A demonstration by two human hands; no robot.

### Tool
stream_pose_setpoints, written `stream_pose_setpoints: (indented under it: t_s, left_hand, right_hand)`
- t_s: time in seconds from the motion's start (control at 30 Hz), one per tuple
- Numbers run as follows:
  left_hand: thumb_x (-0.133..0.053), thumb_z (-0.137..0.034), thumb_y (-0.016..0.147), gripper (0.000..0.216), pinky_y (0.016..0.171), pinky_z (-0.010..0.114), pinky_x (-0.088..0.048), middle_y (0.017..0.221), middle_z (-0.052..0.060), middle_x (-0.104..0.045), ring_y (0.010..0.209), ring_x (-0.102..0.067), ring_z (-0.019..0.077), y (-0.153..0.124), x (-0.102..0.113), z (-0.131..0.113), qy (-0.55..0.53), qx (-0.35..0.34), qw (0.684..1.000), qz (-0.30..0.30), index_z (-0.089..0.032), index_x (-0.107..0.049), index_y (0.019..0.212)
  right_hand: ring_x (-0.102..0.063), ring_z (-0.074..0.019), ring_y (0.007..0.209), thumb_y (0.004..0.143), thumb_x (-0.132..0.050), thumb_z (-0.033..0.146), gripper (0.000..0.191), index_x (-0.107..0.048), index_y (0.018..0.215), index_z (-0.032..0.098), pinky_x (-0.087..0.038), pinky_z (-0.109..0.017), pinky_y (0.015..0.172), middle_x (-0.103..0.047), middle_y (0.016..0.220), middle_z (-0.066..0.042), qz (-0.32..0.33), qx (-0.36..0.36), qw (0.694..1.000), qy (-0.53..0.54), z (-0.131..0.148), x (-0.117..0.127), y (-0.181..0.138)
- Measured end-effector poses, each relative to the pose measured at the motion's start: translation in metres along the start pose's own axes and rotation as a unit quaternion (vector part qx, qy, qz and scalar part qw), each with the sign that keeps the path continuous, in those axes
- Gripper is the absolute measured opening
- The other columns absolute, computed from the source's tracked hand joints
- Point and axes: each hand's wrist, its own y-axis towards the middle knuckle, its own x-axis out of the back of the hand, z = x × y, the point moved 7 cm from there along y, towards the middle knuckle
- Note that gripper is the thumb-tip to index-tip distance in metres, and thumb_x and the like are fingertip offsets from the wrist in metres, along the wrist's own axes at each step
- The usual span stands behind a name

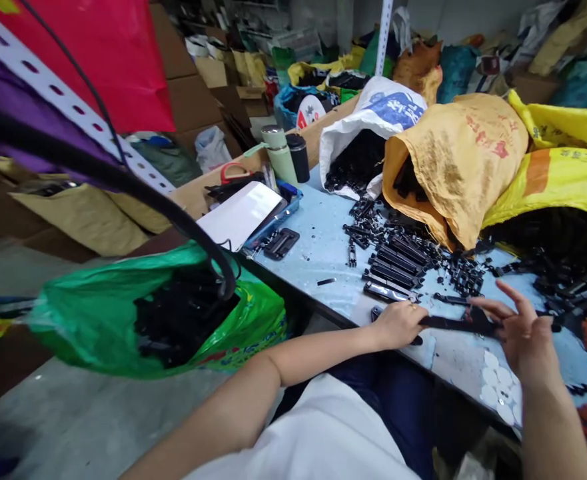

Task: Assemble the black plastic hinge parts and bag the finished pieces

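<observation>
My left hand (398, 325) is closed around one end of a long black plastic strip (448, 324) lying across the near edge of the light blue table (323, 250). My right hand (523, 333) pinches the strip's other end, with the upper fingers spread. Just beyond the hands lies a row of similar black strips (393, 270) and a scatter of small black plastic parts (466, 273).
A green bag (163, 313) full of black parts hangs at the left of the table. Yellow and white sacks (453, 160) spill black parts at the back. A white box (240, 215), red scissors (233, 172) and two flasks (286, 155) stand far left.
</observation>
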Motion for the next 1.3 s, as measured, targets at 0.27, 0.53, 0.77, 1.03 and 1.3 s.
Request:
stream_pose_setpoints:
  t_s: [0.27, 0.53, 0.77, 1.03, 1.3]
  left_hand:
    - [-0.052, -0.036, 0.084, 0.033, 0.086, 0.034, -0.043, 0.107, 0.010, -0.058, 0.102, -0.052, 0.0223, -0.017, -0.024, -0.003, -0.061, -0.013, 0.986, 0.152, -0.016, -0.051, 0.110]
    - [-0.037, -0.026, 0.091, 0.028, 0.085, 0.032, -0.040, 0.106, 0.009, -0.057, 0.102, -0.052, 0.0211, -0.025, -0.035, 0.004, 0.018, -0.045, 0.958, 0.283, -0.016, -0.050, 0.113]
    - [-0.053, -0.064, 0.072, 0.060, 0.085, 0.038, -0.038, 0.103, 0.009, -0.057, 0.098, -0.052, 0.0263, -0.025, -0.033, -0.004, 0.012, -0.061, 0.960, 0.273, -0.016, -0.047, 0.107]
    - [-0.061, -0.054, 0.070, 0.054, 0.077, 0.034, -0.044, 0.100, 0.010, -0.057, 0.094, -0.056, 0.0251, -0.028, -0.033, 0.003, -0.017, -0.078, 0.979, 0.187, -0.016, -0.044, 0.103]
    - [-0.054, -0.049, 0.078, 0.037, 0.072, 0.029, -0.047, 0.091, 0.006, -0.060, 0.087, -0.060, 0.0203, -0.035, -0.030, 0.006, -0.059, -0.115, 0.983, 0.132, -0.018, -0.048, 0.097]
  right_hand:
    - [-0.061, -0.0184, 0.067, 0.086, -0.035, 0.058, 0.043, -0.055, 0.092, 0.020, -0.047, -0.029, 0.063, -0.063, 0.076, -0.006, 0.025, -0.024, 0.994, -0.106, -0.019, -0.046, -0.035]
    - [-0.058, -0.0162, 0.067, 0.092, -0.037, 0.042, 0.031, -0.056, 0.087, 0.018, -0.033, -0.024, 0.057, -0.062, 0.077, -0.006, 0.307, 0.022, 0.848, -0.432, -0.044, -0.071, -0.085]
    - [-0.054, -0.0151, 0.067, 0.093, -0.033, 0.043, 0.036, -0.058, 0.088, 0.018, -0.025, -0.026, 0.057, -0.060, 0.075, -0.005, 0.211, 0.024, 0.845, -0.491, -0.040, -0.076, -0.087]
    - [-0.048, -0.0154, 0.064, 0.095, -0.031, 0.036, 0.036, -0.061, 0.086, 0.017, -0.021, -0.029, 0.059, -0.059, 0.069, -0.004, 0.108, 0.092, 0.826, -0.545, -0.010, -0.072, -0.087]
    - [-0.049, -0.0161, 0.064, 0.092, -0.038, 0.031, 0.026, -0.060, 0.086, 0.018, -0.021, -0.030, 0.059, -0.058, 0.069, -0.004, 0.139, 0.114, 0.812, -0.555, -0.001, -0.072, -0.076]
